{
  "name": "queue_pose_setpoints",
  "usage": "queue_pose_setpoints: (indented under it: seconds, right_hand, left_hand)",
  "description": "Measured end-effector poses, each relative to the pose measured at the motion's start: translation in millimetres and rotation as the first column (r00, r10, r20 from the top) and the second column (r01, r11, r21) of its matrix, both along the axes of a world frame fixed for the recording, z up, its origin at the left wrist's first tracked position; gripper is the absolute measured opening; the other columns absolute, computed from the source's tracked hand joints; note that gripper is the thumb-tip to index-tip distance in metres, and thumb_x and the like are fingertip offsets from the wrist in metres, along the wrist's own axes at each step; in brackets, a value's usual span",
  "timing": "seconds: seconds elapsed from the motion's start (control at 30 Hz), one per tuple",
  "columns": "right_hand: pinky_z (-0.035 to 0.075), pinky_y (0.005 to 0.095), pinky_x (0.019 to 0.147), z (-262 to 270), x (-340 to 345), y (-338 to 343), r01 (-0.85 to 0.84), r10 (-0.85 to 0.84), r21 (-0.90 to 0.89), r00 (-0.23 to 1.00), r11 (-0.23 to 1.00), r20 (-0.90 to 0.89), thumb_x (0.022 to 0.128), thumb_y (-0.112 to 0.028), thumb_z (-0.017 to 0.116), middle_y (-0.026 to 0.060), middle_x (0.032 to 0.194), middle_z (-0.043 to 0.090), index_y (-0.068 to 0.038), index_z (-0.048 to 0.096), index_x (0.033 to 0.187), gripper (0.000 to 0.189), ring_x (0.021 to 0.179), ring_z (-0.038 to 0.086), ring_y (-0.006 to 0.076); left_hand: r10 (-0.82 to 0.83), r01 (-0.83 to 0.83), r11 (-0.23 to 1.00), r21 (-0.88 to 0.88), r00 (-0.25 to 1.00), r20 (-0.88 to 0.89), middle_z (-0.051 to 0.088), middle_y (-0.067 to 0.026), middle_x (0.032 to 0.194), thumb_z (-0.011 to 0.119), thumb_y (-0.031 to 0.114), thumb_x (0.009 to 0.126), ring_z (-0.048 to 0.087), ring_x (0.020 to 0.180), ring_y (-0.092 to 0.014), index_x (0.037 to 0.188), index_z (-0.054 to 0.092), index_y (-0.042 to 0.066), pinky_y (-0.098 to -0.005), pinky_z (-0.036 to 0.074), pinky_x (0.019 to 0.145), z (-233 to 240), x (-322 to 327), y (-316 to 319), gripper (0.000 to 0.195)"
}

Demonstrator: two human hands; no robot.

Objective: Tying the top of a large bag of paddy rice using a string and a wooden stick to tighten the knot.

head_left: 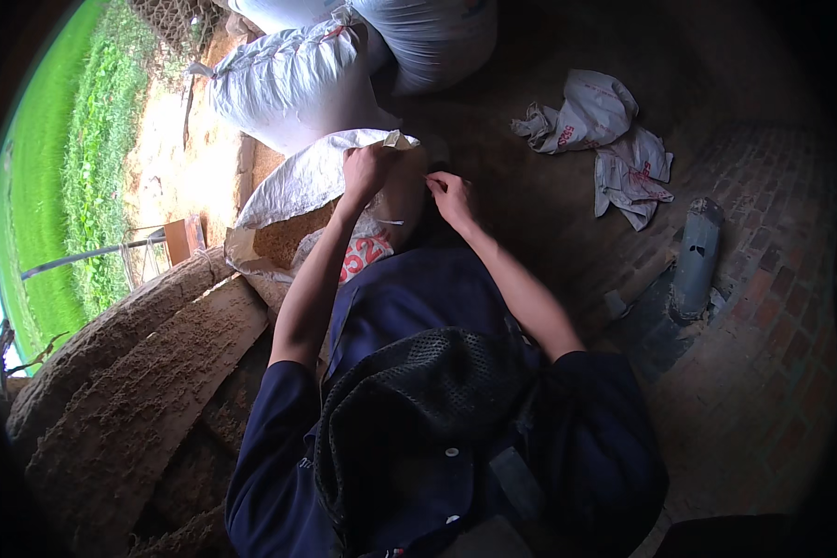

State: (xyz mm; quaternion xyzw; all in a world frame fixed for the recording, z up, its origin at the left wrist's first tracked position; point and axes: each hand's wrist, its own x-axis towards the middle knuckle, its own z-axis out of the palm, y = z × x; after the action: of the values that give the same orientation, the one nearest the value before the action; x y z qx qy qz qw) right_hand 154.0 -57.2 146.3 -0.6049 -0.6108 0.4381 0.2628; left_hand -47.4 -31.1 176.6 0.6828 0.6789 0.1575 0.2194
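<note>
An open white woven sack with red print on its side stands before my knees. Inside it lies a tan, loose, grainy material, perhaps husks or sawdust. My left hand is closed on the sack's gathered rim at the far right corner. To the right of that corner, a little apart from it, is my right hand. Its thumb and fingertips are pinched together; whether something thin, such as a thread, is between them is too small to tell.
Behind stand a full sack stitched along its top and another bulging sack. Crumpled empty sacks lie to the right on the dark floor. A grey pipe sticks up near the brickwork. Dusty boards lie at left.
</note>
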Motion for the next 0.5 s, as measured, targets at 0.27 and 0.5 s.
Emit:
queue_pose_setpoints:
  seconds: [0.27,0.5]
  right_hand:
    - [0.052,0.0405,0.068,-4.5,-9.5,0.6,-0.057,0.062,0.257,0.998,0.965,-0.012,0.087,-0.011,0.06,0.0189,0.083,0.067,-0.001,0.066,0.092,0.012,0.079,0.067,0.0358]
    - [0.052,0.0406,0.066,-0.9,-4.7,-1.3,-0.082,0.069,0.103,0.99,0.991,0.127,0.091,-0.015,0.056,0.0182,0.081,0.067,-0.002,0.064,0.094,0.016,0.077,0.067,0.0345]
  left_hand:
    - [0.017,-0.017,1.0,0.01,0.999,0.032,0.069,-0.0122,0.08,0.062,0.033,0.084,0.066,0.077,-0.032,0.093,0.073,0.015,-0.0443,0.042,0.084,8.0,2.9,-1.8,0.023]
    - [0.289,-0.277,0.85,0.449,0.956,0.043,0.06,-0.013,0.099,0.07,0.029,0.08,0.056,0.097,-0.03,0.099,0.058,0.006,-0.0415,0.036,0.09,31.4,29.4,-12.0,0.032]
